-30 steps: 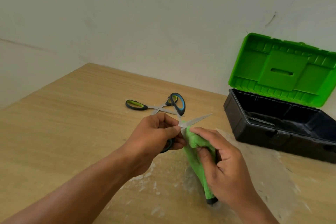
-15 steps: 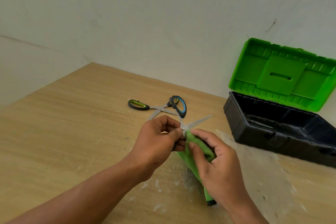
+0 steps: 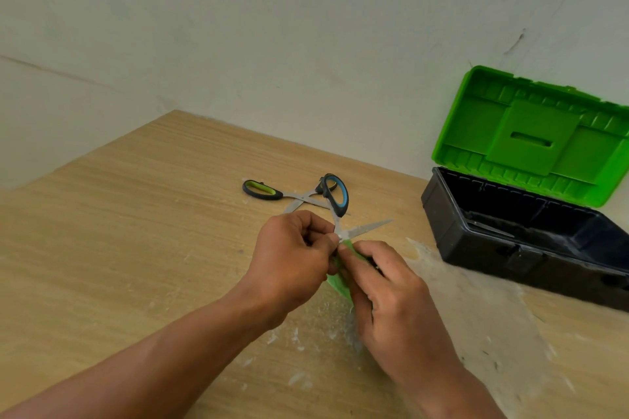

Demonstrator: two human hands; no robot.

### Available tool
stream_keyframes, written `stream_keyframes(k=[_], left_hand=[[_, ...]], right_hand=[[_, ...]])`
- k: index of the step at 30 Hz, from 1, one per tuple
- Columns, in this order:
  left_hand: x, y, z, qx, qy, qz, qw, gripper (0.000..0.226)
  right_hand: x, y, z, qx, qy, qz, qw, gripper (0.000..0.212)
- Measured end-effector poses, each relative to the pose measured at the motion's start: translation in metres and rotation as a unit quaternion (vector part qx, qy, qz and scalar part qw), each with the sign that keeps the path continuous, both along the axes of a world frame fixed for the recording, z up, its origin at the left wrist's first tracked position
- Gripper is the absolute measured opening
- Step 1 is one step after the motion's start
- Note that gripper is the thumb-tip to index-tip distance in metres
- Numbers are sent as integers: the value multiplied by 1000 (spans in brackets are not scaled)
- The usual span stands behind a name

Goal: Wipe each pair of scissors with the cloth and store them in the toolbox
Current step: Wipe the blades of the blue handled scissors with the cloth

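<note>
My left hand [image 3: 289, 258] grips a pair of scissors with black and blue handles [image 3: 338, 199], held open above the table; one blade [image 3: 369, 228] points right. My right hand [image 3: 391, 303] holds a green cloth [image 3: 338, 281] bunched against the scissors near the pivot, and most of the cloth is hidden under my fingers. A second pair of scissors with black and green handles [image 3: 263, 190] lies open on the table behind my hands. The toolbox [image 3: 510, 248] stands at the right, black base, green lid [image 3: 531, 136] raised. A metal blade [image 3: 490, 227] shows inside it.
The wooden table [image 3: 136, 231] meets a pale wall at the back. White dust and flakes [image 3: 476, 299] cover the surface in front of the toolbox and under my hands.
My right hand has slid the cloth up the scissors towards the pivot, so less green shows. Both hands have shifted slightly right and closer together.
</note>
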State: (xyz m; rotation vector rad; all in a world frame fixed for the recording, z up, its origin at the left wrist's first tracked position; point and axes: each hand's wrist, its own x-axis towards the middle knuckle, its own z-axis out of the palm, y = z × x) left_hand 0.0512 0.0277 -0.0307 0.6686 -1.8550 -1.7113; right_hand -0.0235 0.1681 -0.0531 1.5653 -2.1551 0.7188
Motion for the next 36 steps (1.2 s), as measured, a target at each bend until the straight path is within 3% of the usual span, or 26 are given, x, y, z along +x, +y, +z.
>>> stream_keyframes(k=[23, 33, 36], left_hand=[[-1, -23, 4, 68, 43, 22, 996, 14], [2, -48, 8, 81, 26, 1, 996, 7], [3, -50, 10, 108, 24, -26, 994, 7]], right_hand=[[-1, 7, -7, 10, -30, 11, 999, 33], [-18, 25, 2, 57, -150, 34, 986, 28], [-26, 30, 6, 20, -167, 3, 986, 44]])
